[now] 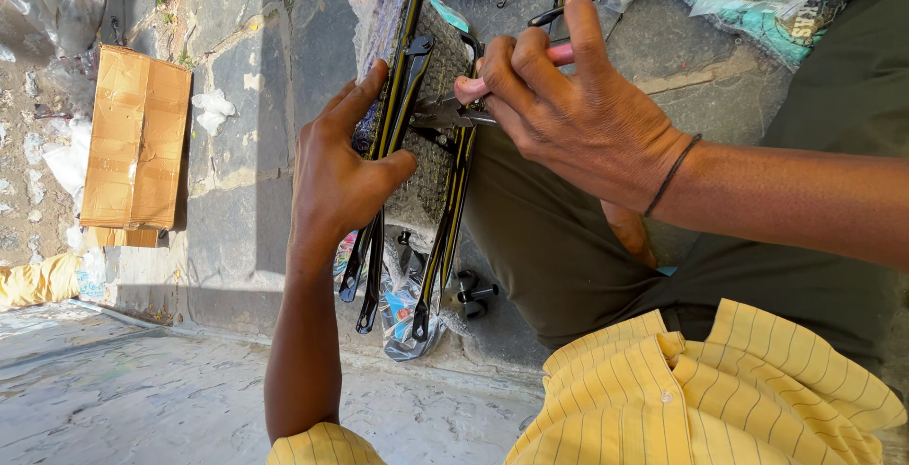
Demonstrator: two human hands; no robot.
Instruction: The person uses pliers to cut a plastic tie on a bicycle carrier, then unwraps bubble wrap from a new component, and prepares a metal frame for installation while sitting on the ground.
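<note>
Head view, looking down at a person seated on stone paving: the left hand [336,176] grips a black bicycle rear carrier rack [417,143] with yellow striping, thumb hooked over one rail and fingers wrapped behind it. The rack stands nearly upright between the two hands, partly wrapped in clear plastic film, its lower struts hanging down toward a small plastic bag of parts [402,309] on the ground. The right hand [568,110] is clenched around pink-handled pliers [454,110], whose metal nose meets the rack's middle rail just beside the left thumb. A thin black band [670,176] circles the right wrist. Dark olive trousers [805,238] cover the raised knee behind the right forearm, and yellow striped shirt sleeves [701,389] fill the lower edge. A flattened cardboard box [137,138] lies on the paving at left, well apart from the work.
</note>
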